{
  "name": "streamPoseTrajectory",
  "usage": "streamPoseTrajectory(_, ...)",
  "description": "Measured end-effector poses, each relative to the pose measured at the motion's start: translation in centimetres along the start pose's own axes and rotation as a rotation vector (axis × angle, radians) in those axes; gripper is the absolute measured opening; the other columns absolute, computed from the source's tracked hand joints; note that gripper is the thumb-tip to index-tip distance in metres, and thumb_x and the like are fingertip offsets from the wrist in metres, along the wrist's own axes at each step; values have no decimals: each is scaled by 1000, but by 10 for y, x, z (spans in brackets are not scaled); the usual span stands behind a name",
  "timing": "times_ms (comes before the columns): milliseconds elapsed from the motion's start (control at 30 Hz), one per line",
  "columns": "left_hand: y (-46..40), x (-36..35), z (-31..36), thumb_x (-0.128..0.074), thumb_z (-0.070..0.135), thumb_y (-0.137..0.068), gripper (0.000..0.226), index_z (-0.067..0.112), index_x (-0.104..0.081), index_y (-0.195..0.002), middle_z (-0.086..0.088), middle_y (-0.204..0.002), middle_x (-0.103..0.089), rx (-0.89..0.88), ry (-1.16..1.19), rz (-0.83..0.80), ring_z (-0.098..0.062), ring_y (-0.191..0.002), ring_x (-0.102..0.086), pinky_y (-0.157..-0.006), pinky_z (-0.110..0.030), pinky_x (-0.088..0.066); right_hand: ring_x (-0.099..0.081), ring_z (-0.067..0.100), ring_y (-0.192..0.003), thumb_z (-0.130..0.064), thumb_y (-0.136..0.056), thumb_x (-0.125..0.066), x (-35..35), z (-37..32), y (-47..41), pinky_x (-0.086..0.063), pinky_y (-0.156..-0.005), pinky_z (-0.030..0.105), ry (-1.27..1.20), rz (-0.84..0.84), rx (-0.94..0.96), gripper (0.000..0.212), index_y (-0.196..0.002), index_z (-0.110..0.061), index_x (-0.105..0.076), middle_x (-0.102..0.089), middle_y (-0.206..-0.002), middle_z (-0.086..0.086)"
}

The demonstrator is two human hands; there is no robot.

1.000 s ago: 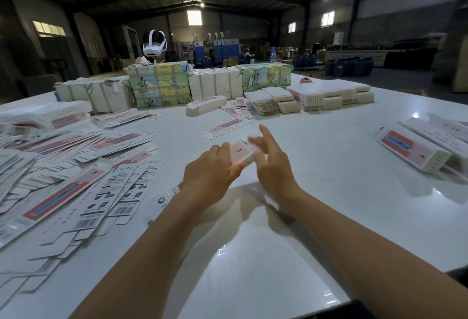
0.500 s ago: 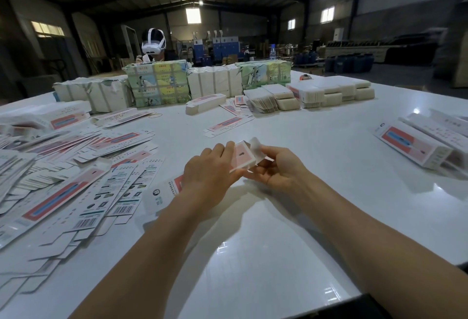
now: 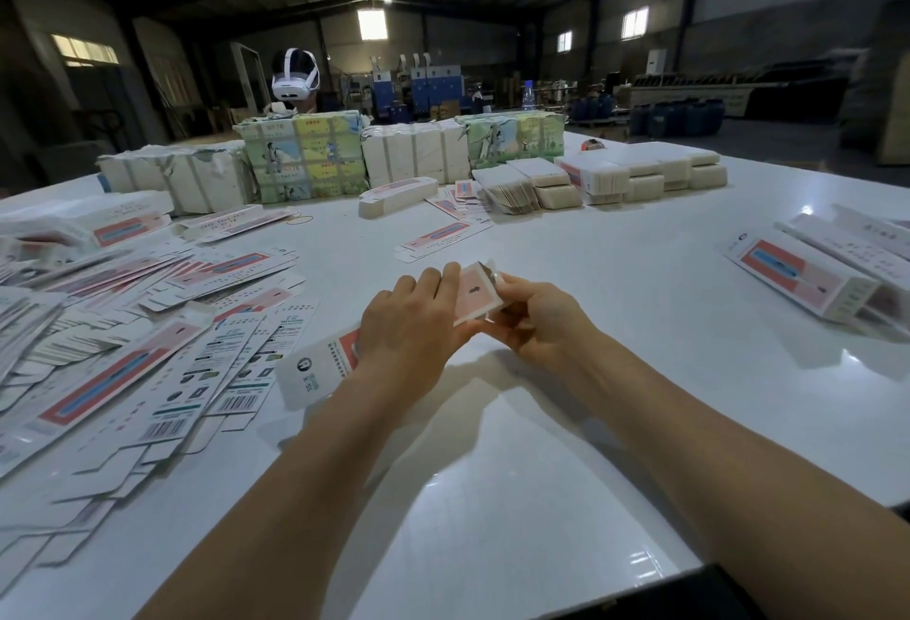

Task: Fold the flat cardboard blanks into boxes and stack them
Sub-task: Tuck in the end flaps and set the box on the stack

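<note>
Both hands, left hand (image 3: pixel 411 324) and right hand (image 3: pixel 534 319), clamp the long pink-and-white cardboard box (image 3: pixel 472 297) above the white desk (image 3: pixel 566 447), closing its end flap, which I judge needs tucking next.

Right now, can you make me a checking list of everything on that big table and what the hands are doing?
Surface: glossy white table, with glare spots.
Job's things: long pink-and-white cardboard box half-formed, held by both hands; loose heap of flat printed blanks on the left; folded boxes lying at the right.
Clutter: wrapped bundles of blanks along the far side.
Hands: left hand grips the box's middle; right hand pinches its far end.
Cables: nothing seen.
Surroundings: dim warehouse; another person wearing a white headset.
</note>
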State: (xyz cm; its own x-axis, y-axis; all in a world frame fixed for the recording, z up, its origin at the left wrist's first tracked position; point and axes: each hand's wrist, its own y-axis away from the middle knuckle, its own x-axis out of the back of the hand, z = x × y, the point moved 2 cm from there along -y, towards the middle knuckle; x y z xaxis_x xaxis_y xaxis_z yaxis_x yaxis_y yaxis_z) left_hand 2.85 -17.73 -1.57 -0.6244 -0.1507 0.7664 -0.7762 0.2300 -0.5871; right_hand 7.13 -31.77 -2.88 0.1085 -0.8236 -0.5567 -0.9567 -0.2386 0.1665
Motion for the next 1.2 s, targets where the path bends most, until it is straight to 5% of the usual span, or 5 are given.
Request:
streamPoseTrajectory(400,7,3,9,-37,60,-92,72,11,-30,-144,-4,-122,-55,-170,-167,3,-25,-101,-55,-77,-34,-43,-67,22,-66,6,-79,-51,13,-14,2,-60,-65,37,461,90,-27,24,-88,-4,-71,-72,-74,12)
streamPoseTrajectory(533,7,6,10,-40,60,-91,71,11,-33,-143,-4,-121,-57,-200,-181,16,-26,-100,-57,-78,-35,-45,-60,15,-57,9,-77,-56,16,-23,6,-51,-48,26,610,71,-1,23,-76,-5,-74,-71,-73,9)
streamPoseTrajectory(900,7,9,6,-54,60,-85,69,10,-50,-133,-3,-106,-64,-163,-187,44,-22,-84,-61,-67,-32,-47,-57,5,-49,2,-79,-58,-2,-27,18,-51,-52,20,1026,127,521,24,-89,-8,-78,-72,-71,8)
streamPoseTrajectory(1067,5,1,1,-36,58,-93,72,9,-27,-146,-6,-127,-53,5,-67,-28,-26,-105,-54,-77,-35,-44,-68,14,-85,-3,-81,-63,-14,-20,25,-52,-84,28,1134,183,720,21,-95,-10,-77,-75,-93,4)
streamPoseTrajectory(1200,6,0,-2,-36,57,-93,70,10,-29,-145,-6,-125,-54,74,-41,-6,-24,-100,-56,-73,-32,-45,-68,15,-96,-3,-83,-61,-18,-15,25,-51,-92,28,1043,160,700,29,-110,-8,-71,-73,-102,7)
